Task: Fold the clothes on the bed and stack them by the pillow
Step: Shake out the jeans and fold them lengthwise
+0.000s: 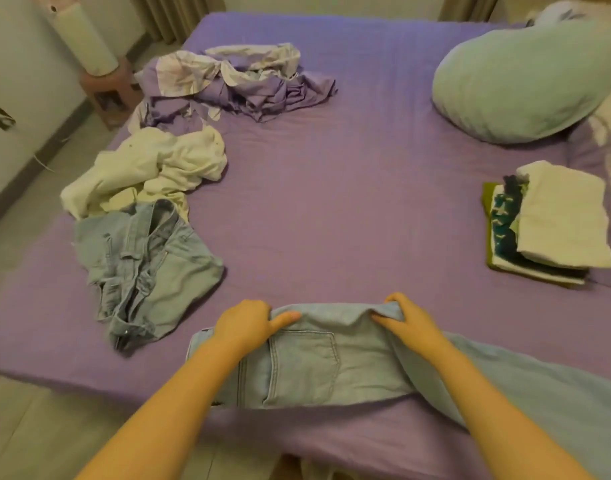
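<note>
both hands grip the far edge of the light blue jeans (307,365) at the near side of the bed (349,209): the left hand (243,322) and right hand (413,322) have fingers curled over the denim, thumbs on top. left of them lie crumpled denim shorts (141,268), a white garment (148,171) and lilac bedding (234,81). a folded stack (553,226) sits beside the pale green pillow (526,84) on the right.

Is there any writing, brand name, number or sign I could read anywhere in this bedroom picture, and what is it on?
None can be read.
Dark sticker on the white cabinet at the left: a pale mark shows, too blurred to read.
Jeans held by the left hand and right hand: no label visible.
</note>
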